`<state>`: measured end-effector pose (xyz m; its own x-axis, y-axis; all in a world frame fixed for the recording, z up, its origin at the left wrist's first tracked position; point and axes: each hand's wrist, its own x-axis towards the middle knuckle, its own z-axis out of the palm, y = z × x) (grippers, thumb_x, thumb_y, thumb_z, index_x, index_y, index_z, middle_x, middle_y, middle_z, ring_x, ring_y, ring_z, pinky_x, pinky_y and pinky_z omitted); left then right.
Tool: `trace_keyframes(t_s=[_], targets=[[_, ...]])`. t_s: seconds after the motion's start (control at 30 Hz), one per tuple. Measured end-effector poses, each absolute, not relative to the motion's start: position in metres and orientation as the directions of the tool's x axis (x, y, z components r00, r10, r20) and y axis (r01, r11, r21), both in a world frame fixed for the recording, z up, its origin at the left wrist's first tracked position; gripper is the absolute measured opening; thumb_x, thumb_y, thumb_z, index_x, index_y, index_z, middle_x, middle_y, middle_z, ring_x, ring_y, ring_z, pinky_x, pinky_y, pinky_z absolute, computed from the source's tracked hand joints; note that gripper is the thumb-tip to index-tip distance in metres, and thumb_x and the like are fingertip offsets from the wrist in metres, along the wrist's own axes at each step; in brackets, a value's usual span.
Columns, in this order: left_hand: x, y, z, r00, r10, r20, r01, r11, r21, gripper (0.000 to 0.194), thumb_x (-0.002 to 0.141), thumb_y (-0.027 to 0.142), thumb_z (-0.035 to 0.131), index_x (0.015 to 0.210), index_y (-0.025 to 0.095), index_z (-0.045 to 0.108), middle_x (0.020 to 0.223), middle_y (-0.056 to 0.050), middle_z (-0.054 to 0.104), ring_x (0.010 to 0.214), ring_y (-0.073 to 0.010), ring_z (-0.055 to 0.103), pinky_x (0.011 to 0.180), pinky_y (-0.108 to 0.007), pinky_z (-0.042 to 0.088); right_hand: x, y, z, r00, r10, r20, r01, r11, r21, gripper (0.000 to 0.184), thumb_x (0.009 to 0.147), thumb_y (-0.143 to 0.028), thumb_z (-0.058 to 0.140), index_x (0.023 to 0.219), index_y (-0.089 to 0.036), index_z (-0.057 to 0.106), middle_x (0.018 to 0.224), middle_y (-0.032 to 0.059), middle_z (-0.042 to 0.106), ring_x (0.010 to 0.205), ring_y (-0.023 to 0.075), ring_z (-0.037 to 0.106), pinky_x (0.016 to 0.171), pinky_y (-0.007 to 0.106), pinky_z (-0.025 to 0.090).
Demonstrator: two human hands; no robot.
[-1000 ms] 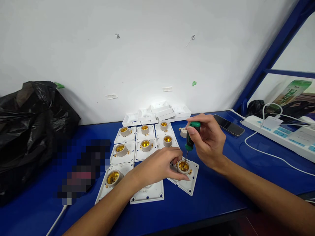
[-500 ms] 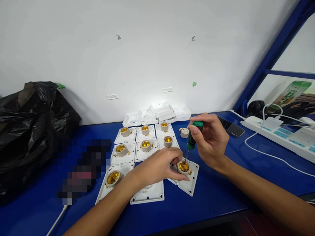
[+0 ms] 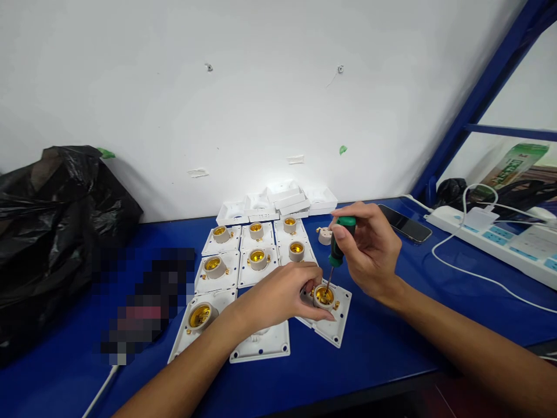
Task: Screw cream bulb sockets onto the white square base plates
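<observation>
A green-and-black screwdriver [image 3: 337,247] is gripped in my right hand [image 3: 369,249], its shaft pointing down into a lamp socket [image 3: 324,296]. That socket has a gold threaded inside and sits on a square white plate [image 3: 342,325] lying askew on the table. My left hand [image 3: 300,293] is closed around the socket, thumb on the near side and curled fingers on the far side. Part of the plate is hidden under this hand. Beyond the screwdriver lies a loose white ceramic socket [image 3: 325,235] with brass terminals. Another white plate [image 3: 265,348] is partly covered by my left forearm.
Several plates with sockets [image 3: 259,258] lie in rows to the left. White box covers [image 3: 282,200] are piled against the wall. A phone [image 3: 404,223] and a power strip [image 3: 496,238] with cables lie at right. A black plastic bag [image 3: 56,244] stands at left.
The screwdriver handle has shifted slightly left with my right hand, its tip still inside the socket. My left hand keeps its hold on the socket.
</observation>
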<state>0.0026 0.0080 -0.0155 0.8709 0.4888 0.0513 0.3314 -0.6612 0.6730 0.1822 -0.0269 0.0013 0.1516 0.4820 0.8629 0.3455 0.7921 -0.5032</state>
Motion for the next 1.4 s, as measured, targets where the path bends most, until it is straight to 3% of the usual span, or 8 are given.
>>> trace_keyframes(t_s=[0.33,0.53,0.8,1.1,1.4], targets=[[0.0023,0.0069,-0.0143,0.869,0.495,0.026,0.335,-0.626,0.704,0.056,0.077,0.063,0.079,0.075,0.021,0.042,0.075,0.005,0.047,0.066,-0.0124,0.039,0.060,-0.028,0.026,0.1839,-0.0272,0.0022,-0.004,0.531,0.848,0.344,0.797,-0.497,0.022,0.093,-0.022,0.069,0.114,-0.028,0.065,0.094,0.0001,0.066,0.078,0.0129,0.063,0.062,0.027,0.056],[0.0020,0.0059,-0.0109,0.859,0.512,-0.017,0.371,-0.599,0.709,0.054,0.079,0.064,0.076,0.077,0.021,0.044,0.074,0.005,0.047,0.063,-0.0115,0.039,0.059,-0.028,0.029,0.1877,-0.0288,0.0030,-0.199,0.507,0.839,0.382,0.828,-0.410,0.041,0.090,-0.020,0.073,0.127,-0.027,0.060,0.091,-0.0014,0.067,0.072,0.0127,0.064,0.058,0.028,0.054],[0.0023,0.0067,-0.0113,0.867,0.498,-0.004,0.359,-0.618,0.699,0.051,0.080,0.059,0.077,0.076,0.021,0.043,0.074,0.004,0.048,0.064,-0.0123,0.040,0.058,-0.028,0.028,0.1849,-0.0281,-0.0024,-0.144,0.537,0.831,0.346,0.814,-0.466,0.042,0.090,-0.016,0.072,0.128,-0.028,0.060,0.100,0.0006,0.069,0.077,0.0133,0.067,0.063,0.029,0.058],[0.0015,0.0069,-0.0110,0.869,0.494,-0.007,0.353,-0.612,0.708,0.047,0.081,0.057,0.077,0.079,0.021,0.046,0.074,0.004,0.047,0.066,-0.0127,0.039,0.059,-0.028,0.028,0.1867,-0.0284,-0.0003,-0.145,0.528,0.837,0.384,0.810,-0.444,0.039,0.090,-0.019,0.072,0.126,-0.028,0.061,0.098,0.0006,0.069,0.075,0.0133,0.065,0.059,0.028,0.058],[0.0019,0.0058,-0.0108,0.861,0.509,-0.010,0.368,-0.608,0.703,0.054,0.078,0.066,0.076,0.078,0.021,0.045,0.076,0.004,0.050,0.066,-0.0129,0.041,0.060,-0.028,0.029,0.1877,-0.0290,0.0049,-0.191,0.503,0.843,0.437,0.812,-0.385,0.038,0.091,-0.022,0.071,0.127,-0.027,0.059,0.097,0.0007,0.070,0.071,0.0133,0.065,0.056,0.028,0.057]])
